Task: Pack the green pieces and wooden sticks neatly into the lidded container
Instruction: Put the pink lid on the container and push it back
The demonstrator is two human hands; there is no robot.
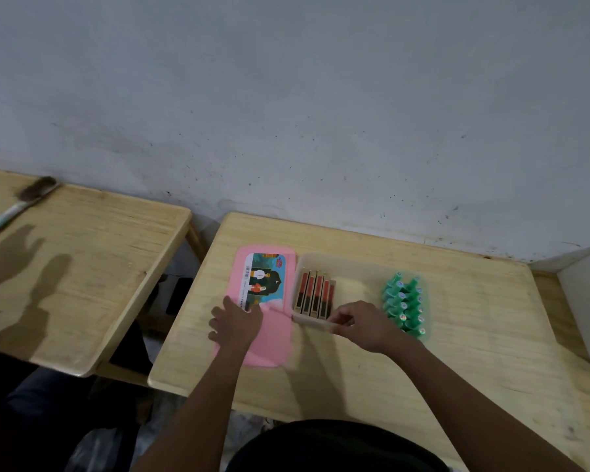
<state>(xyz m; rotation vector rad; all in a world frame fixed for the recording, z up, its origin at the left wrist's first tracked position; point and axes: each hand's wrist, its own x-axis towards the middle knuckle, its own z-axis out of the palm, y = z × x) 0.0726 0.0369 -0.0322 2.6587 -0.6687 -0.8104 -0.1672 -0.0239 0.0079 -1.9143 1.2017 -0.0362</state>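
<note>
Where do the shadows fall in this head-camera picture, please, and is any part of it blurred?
Head view: dim, soft light; hand-shaped shadows lie on the left pale wooden table; an arm shadow lies near-side of the translucent plastic container; the pink plastic lid and the left hand on it look partly smeared.

On the surface [457, 352] the lid [273, 335] lies just left of the container [355, 287]; sticks [315, 294] fill its left end, pieces [404, 301] its right.
</note>
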